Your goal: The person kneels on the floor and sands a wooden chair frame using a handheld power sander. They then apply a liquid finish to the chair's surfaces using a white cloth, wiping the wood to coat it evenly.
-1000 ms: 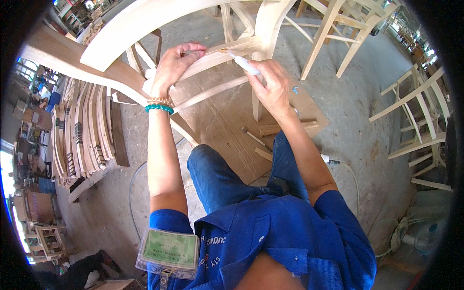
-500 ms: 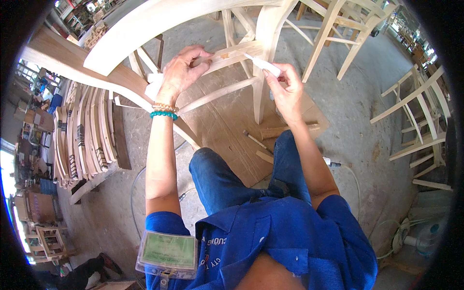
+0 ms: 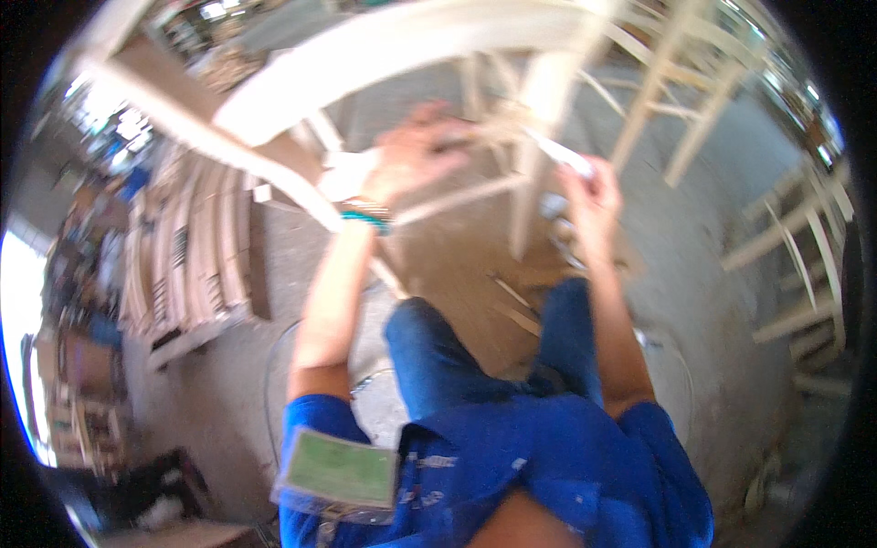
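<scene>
A pale wooden chair frame (image 3: 393,50) with a curved top member stands in front of me. My left hand (image 3: 416,155), blurred, lies over the frame's cross rail (image 3: 498,128), fingers stretched out and thumb apart. Beaded bracelets (image 3: 367,215) circle that wrist. My right hand (image 3: 596,196) is closed round a small white squeeze bottle (image 3: 571,158) with a thin nozzle. Its tip points left at the rail, close to the joint with the upright leg (image 3: 539,137). Blur hides whether the tip touches the wood.
Curved wooden parts (image 3: 187,247) are stacked on the left. More unfinished chairs stand at the back right (image 3: 681,100) and right (image 3: 813,247). Wood strips (image 3: 516,306) lie on cardboard (image 3: 448,265) between the frame and my knees. A cable (image 3: 681,365) runs across the floor.
The whole view has shifted, placing everything lower and farther right, with blur. My left hand's fingers look more stretched. The right hand still holds the bottle near the rail.
</scene>
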`<state>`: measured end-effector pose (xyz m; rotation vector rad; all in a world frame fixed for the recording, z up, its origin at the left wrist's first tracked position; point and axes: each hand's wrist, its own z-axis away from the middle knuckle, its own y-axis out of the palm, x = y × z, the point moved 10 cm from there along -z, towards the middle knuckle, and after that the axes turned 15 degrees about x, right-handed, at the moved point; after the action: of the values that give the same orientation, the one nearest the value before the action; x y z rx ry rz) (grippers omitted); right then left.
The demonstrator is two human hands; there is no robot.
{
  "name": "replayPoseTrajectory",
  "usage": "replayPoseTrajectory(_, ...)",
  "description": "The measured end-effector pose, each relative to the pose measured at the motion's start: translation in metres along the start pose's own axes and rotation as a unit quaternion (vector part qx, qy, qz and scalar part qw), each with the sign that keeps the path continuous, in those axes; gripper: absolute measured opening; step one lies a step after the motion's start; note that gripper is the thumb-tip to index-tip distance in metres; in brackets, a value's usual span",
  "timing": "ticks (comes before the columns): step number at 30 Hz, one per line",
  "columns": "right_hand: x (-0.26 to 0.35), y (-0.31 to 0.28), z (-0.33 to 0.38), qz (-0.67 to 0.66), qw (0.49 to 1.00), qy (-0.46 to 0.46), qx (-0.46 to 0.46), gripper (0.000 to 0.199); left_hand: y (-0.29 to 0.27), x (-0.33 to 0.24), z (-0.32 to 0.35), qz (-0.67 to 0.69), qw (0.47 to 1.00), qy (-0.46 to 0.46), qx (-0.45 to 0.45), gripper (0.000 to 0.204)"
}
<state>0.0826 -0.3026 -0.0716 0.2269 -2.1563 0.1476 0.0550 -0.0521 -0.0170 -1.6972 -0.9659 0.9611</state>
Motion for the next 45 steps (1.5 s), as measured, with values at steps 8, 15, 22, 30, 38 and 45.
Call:
replayPoseTrajectory(8, -0.016, -0.049, 0.013, 0.025, 0.999, 0.034, -0.006, 0.018, -0.025, -0.025, 0.002, 0.098, 0.994, -0.029, -0.024, 0.041)
replayPoseTrajectory(15, -0.036, -0.068, 0.008, 0.009, 0.999, 0.050, -0.007, 0.021, -0.024, -0.019, 0.043, -0.133, 0.986, -0.027, -0.101, 0.056)
replayPoseTrajectory(22, -0.039, -0.039, 0.010, -0.071, 0.994, 0.082, 0.011, 0.016, -0.003, 0.012, 0.055, -0.187, 0.975, -0.074, -0.089, 0.065)
replayPoseTrajectory(30, -0.032, -0.016, -0.012, -0.129, 0.990, 0.027, 0.047, 0.016, -0.002, 0.003, 0.040, -0.259, 0.951, -0.142, -0.094, 0.065)
replayPoseTrajectory(38, -0.029, 0.009, -0.031, -0.150, 0.987, 0.018, 0.050, 0.016, -0.004, 0.007, 0.041, -0.272, 0.944, -0.131, -0.131, 0.065)
replayPoseTrajectory(45, -0.037, 0.016, -0.035, -0.167, 0.982, 0.033, 0.077, 0.019, -0.004, 0.005, 0.041, -0.282, 0.942, -0.123, -0.137, 0.063)
